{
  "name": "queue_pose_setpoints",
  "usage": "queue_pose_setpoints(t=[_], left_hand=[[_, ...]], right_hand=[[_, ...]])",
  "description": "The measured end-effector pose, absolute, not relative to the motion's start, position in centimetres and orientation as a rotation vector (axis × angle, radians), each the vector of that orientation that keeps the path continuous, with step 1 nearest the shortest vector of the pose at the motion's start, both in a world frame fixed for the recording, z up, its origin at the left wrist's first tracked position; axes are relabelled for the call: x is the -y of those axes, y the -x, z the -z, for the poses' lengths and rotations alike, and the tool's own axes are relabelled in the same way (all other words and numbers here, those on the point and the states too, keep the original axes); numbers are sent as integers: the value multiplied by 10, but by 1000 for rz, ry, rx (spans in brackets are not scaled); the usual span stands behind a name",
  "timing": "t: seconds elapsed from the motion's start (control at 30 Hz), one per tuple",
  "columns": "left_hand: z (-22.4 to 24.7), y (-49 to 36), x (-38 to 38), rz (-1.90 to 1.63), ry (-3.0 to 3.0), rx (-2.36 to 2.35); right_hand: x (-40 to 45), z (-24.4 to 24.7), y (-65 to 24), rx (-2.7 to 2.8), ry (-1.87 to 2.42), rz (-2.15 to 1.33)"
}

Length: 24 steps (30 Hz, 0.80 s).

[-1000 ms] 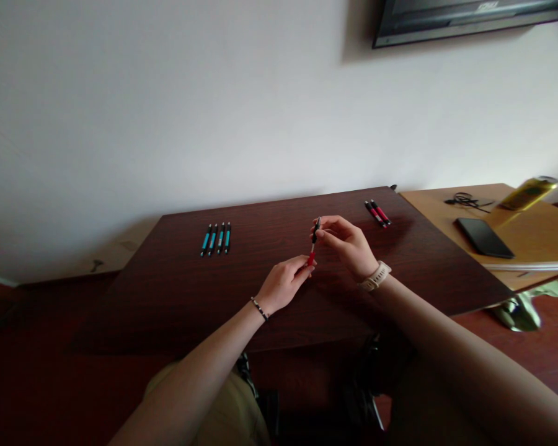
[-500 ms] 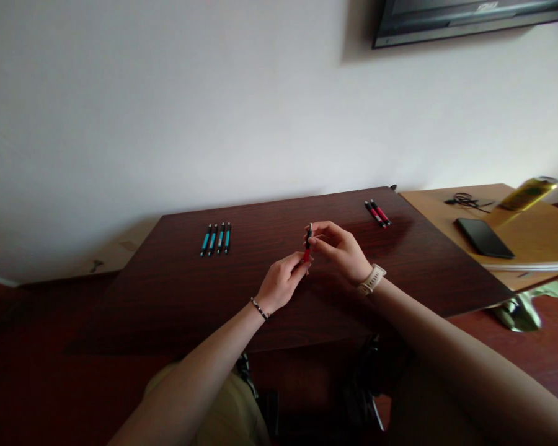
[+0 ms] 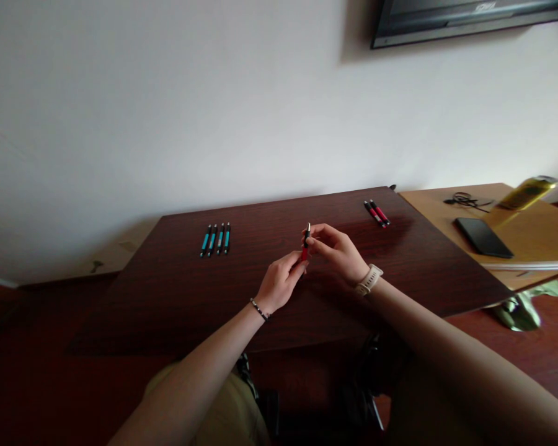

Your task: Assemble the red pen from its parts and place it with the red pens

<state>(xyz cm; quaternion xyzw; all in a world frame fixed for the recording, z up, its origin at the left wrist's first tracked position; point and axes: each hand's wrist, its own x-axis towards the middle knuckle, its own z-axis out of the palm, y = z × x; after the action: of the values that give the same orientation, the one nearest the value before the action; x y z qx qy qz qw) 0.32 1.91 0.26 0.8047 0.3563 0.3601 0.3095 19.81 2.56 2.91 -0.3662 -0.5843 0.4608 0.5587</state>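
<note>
A red and black pen stands nearly upright between my hands, silver tip up, over the middle of the dark wooden table. My left hand pinches its red lower part. The fingers of my right hand close on its black upper part. Several blue and black pens lie side by side on the table to the left. Two red and black pens rest near the back right corner.
A lighter wooden desk adjoins on the right, holding a black phone, a dark cable and a yellow can. The wall rises behind the table, with a screen mounted at upper right.
The pen and both hands have shifted very slightly to the left. Both hands still grip the pen, and the pens on the table lie as before.
</note>
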Motion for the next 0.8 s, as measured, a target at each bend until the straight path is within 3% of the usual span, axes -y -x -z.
queue_pose_setpoints(t=[0.8], left_hand=[[-1, -4, -19, -929, -2165, -953]], right_hand=[[-30, -20, -195, 1344, 861, -1163]])
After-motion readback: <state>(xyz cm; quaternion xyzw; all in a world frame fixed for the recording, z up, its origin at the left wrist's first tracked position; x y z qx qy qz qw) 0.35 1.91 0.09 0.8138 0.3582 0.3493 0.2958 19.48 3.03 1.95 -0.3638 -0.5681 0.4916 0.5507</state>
